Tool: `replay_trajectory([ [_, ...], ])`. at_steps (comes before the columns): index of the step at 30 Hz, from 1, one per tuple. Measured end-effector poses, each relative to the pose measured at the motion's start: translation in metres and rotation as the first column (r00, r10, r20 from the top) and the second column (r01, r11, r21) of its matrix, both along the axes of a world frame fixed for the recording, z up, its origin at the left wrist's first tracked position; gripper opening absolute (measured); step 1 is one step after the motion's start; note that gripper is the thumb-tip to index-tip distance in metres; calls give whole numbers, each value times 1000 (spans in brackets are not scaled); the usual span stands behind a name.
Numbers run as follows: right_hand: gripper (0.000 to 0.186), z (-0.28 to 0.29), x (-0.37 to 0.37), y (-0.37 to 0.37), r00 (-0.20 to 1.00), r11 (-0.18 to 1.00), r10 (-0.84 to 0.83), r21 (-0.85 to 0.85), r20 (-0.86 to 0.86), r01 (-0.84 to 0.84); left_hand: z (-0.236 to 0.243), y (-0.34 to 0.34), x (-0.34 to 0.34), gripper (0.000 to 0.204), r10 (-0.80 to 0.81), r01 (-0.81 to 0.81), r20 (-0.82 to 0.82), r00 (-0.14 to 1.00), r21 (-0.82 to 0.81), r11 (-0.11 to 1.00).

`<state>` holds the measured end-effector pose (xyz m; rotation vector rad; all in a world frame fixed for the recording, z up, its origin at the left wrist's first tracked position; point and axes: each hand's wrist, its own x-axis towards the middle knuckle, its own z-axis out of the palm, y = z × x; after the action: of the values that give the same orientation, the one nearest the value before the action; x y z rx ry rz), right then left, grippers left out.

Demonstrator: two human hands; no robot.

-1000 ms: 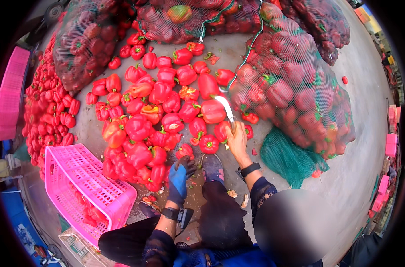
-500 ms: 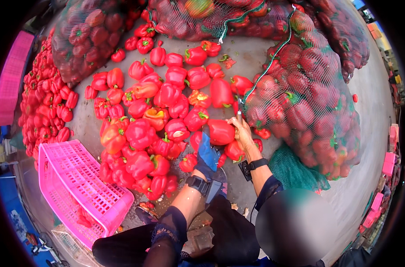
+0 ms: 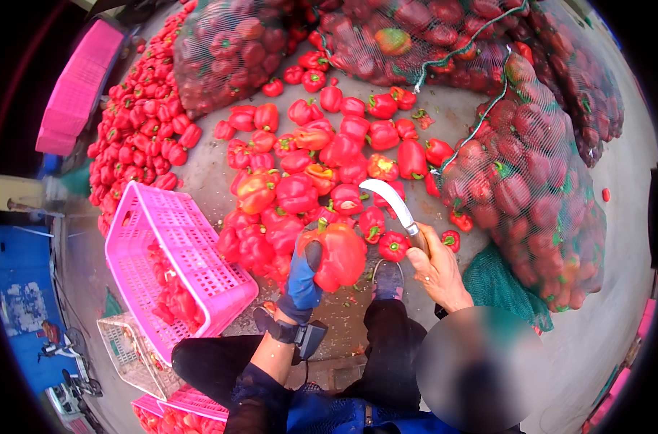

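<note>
My left hand [image 3: 305,278], in a blue glove, is closed round a large red bell pepper [image 3: 341,254] with its green stem turned up and left. In my bare right hand [image 3: 437,269] is the wooden handle of a curved knife [image 3: 392,199]. Its pale, hooked blade points up and left, apart from the held pepper. Just beyond both hands lies a loose heap of red bell peppers [image 3: 296,194], a few of them partly orange or yellow. A single red pepper [image 3: 393,246] rests on the floor below the knife handle.
To my left a pink plastic crate [image 3: 224,289] leans tilted with red peppers inside, beside a dirty white crate [image 3: 130,351]. Full mesh sacks of peppers [image 3: 531,173] stand right and far. A green net [image 3: 504,286] lies near my right. A larger pepper pile [image 3: 144,137] spreads far left.
My left hand has lifted a large pepper from the heap and brought it nearer. My right hand has drawn back, and the curved blade now shows clearly. The whole view has shifted leftward.
</note>
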<state>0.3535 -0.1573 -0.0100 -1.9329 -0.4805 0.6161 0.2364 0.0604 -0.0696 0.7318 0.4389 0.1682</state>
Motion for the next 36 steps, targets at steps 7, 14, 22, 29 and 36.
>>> replay_trajectory([
  [7,29,147,-105,14,944,966,235,54,231,-254,137,2,-81,88,268,-309,156,951,569,762],
  [14,31,160,-212,49,853,935,231,136,467,-327,193,-8,-173,80,428,-506,270,863,485,713],
  [22,31,103,-298,37,797,923,377,-123,471,-364,186,-5,-242,43,550,-571,251,796,11,821],
  [29,44,137,-282,68,812,930,269,80,519,-360,169,31,-295,44,543,-564,245,803,19,825],
  [36,81,154,-276,156,801,810,565,53,197,-585,179,24,-313,66,503,-532,194,842,454,715],
])
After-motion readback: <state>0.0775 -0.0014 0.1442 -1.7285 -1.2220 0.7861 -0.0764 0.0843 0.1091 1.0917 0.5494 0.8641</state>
